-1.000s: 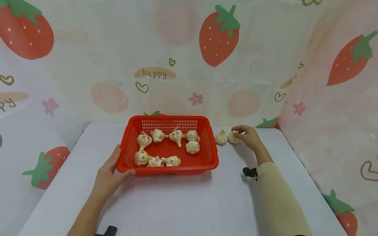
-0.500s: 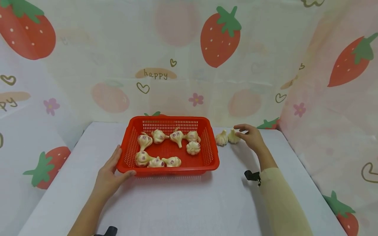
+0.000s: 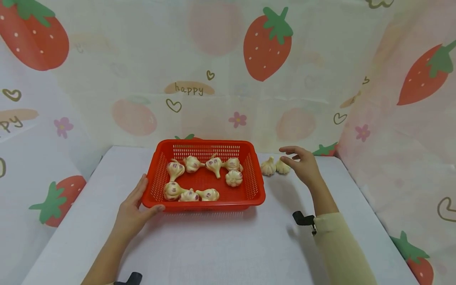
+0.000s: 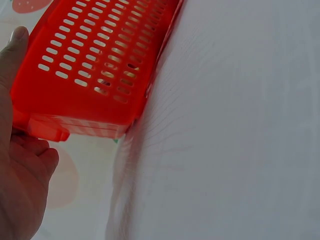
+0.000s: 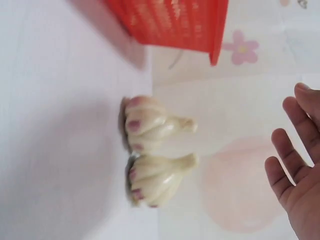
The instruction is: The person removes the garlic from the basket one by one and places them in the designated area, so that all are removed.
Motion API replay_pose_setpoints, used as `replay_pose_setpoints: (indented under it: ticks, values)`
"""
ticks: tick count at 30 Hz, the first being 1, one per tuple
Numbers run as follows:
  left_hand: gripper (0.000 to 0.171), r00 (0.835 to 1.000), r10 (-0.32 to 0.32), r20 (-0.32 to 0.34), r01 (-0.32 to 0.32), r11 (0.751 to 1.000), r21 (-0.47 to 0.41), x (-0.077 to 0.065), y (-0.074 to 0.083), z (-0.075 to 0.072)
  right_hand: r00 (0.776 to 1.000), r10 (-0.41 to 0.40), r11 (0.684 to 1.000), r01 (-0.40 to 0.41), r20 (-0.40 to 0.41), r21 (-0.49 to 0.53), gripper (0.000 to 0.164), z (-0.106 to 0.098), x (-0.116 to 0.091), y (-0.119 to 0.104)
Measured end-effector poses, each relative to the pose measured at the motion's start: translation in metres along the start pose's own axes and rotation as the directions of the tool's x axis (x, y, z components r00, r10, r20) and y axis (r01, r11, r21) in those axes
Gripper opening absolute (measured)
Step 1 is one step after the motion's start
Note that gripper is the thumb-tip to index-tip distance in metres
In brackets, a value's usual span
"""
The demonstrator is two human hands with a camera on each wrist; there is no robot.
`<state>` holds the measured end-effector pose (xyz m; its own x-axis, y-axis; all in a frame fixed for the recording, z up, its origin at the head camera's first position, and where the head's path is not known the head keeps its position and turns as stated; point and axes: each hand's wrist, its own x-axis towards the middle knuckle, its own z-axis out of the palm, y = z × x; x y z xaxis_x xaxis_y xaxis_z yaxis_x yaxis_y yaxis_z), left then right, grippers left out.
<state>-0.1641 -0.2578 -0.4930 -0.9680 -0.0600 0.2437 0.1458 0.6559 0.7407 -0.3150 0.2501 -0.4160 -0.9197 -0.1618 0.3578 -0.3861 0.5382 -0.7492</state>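
A red plastic basket (image 3: 213,206) with slotted walls stands mid-table, holding several garlic bulbs (image 3: 214,165). My left hand (image 3: 131,215) grips its near left corner, thumb over the front rim and fingers along the left side. From the left wrist, that hand (image 4: 22,182) shows curled fingers by the rim of the basket (image 4: 65,97). Two more bulbs, a left one (image 3: 268,167) and a right one (image 3: 283,167), stand upright side by side to the basket's right. Above them my right hand (image 3: 303,165) holds nothing, fingers spread apart from the bulbs, as the right wrist view confirms.
A white cloth covers the table (image 3: 213,249). Strawberry-patterned sheets (image 3: 221,107) rise behind it and at both sides. A black wrist mount (image 3: 303,219) sticks out beside the right sleeve, and another (image 3: 133,278) shows near the left wrist.
My right hand has let go of the right-hand garlic bulb beside the basket and lifted slightly away, its fingers opening. The left hand and the basket keep their places.
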Motion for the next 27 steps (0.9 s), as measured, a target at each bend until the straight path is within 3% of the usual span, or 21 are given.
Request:
replay_pose_setpoints:
  ticks: [10,27]
  values:
    - [0.104,1.0,0.007,0.001,-0.007,1.0,-0.001,-0.002,0.0,-0.002,0.998,-0.069,0.995,0.068,0.013,0.071,0.029,0.026,-0.007,-0.045]
    - [0.104,1.0,0.021,0.0,-0.021,1.0,-0.018,0.0,0.002,0.0,0.994,-0.049,0.99,0.036,0.097,0.139,0.028,0.076,-0.009,-0.102]
